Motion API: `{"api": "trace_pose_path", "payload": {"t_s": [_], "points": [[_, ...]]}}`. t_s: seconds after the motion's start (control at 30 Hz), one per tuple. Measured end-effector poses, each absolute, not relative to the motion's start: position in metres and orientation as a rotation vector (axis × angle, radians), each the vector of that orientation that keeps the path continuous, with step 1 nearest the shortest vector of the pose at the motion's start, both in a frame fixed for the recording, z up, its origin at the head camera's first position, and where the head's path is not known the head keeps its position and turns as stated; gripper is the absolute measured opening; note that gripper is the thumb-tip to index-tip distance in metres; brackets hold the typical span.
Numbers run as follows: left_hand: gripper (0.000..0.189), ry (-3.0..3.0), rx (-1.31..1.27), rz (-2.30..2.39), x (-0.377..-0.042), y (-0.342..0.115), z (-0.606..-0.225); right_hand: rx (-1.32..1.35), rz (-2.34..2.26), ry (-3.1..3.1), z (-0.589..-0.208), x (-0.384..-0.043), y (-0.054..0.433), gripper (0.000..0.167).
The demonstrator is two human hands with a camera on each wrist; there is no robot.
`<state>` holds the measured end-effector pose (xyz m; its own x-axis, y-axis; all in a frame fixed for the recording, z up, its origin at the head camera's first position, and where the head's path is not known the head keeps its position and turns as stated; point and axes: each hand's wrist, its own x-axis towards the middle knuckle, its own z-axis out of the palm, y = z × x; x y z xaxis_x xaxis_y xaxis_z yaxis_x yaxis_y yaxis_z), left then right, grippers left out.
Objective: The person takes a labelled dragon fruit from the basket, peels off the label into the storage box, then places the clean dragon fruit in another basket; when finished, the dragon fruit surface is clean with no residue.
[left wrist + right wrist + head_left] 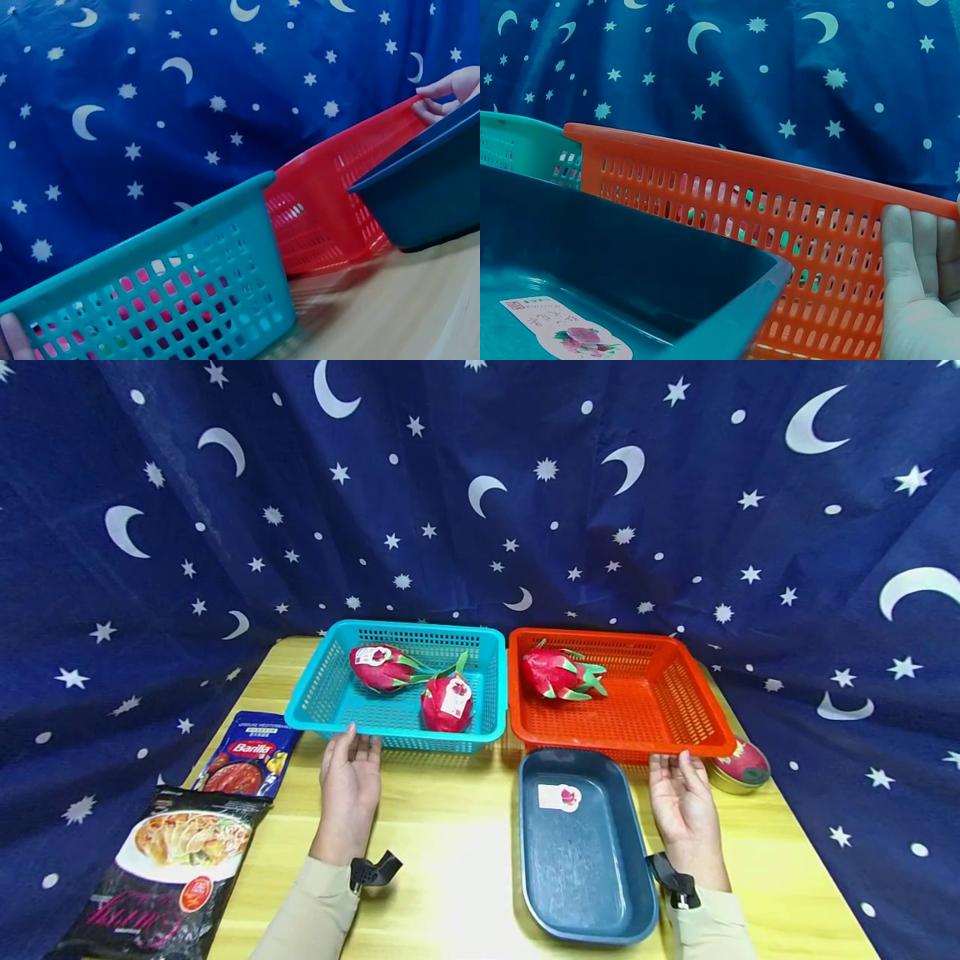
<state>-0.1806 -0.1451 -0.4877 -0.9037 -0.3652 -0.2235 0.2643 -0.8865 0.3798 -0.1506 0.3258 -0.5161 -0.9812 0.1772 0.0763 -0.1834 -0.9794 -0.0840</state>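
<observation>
My left grip (352, 789): turquoise basket (390, 713), rim pinched, two dragon fruits (381, 670) inside. My right grip (684, 806): red basket (637, 710), rim pinched.

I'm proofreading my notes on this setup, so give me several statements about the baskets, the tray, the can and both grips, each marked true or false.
1. Two dragon fruits lie in the teal basket. True.
2. The right grip holds the front rim of the red basket. True.
3. The dark blue tray has a sticker inside it. True.
4. The red basket holds three dragon fruits. False: it holds one.
5. The teal basket's front rim is untouched. False: the left grip holds it.
6. A can stands inside the tray. False: the can stands by the red basket's front right corner in the head view.
</observation>
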Motion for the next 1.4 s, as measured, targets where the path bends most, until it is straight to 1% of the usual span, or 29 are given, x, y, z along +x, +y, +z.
{"api": "trace_pose_path", "payload": {"t_s": [0.2,0.63,0.83,1.1,1.2,1.33,1.4], "points": [[0.018,-0.386,0.397,-2.76,-0.183,-0.148,-0.493,0.09,2.949,-0.132,-0.515,-0.149,0.325,0.013],[0.019,-0.272,0.373,-2.801,-0.183,-0.151,-0.497,0.124,2.96,-0.165,-0.512,-0.151,0.322,0.017],[0.02,-0.295,0.377,-2.807,-0.183,-0.15,-0.498,0.069,2.96,-0.312,-0.511,-0.147,0.328,0.019],[0.021,-0.312,0.375,-2.809,-0.184,-0.15,-0.496,-0.057,2.86,-0.985,-0.498,-0.125,0.341,0.025],[0.022,-0.313,0.375,-2.807,-0.185,-0.151,-0.495,-0.043,2.724,-1.348,-0.49,-0.116,0.345,0.023],[0.022,-0.323,0.387,-2.812,-0.186,-0.151,-0.495,0.131,2.406,-1.98,-0.467,-0.107,0.341,0.011],[0.022,-0.324,0.392,-2.808,-0.187,-0.151,-0.495,0.258,2.176,-2.287,-0.45,-0.109,0.332,0.015]]}}
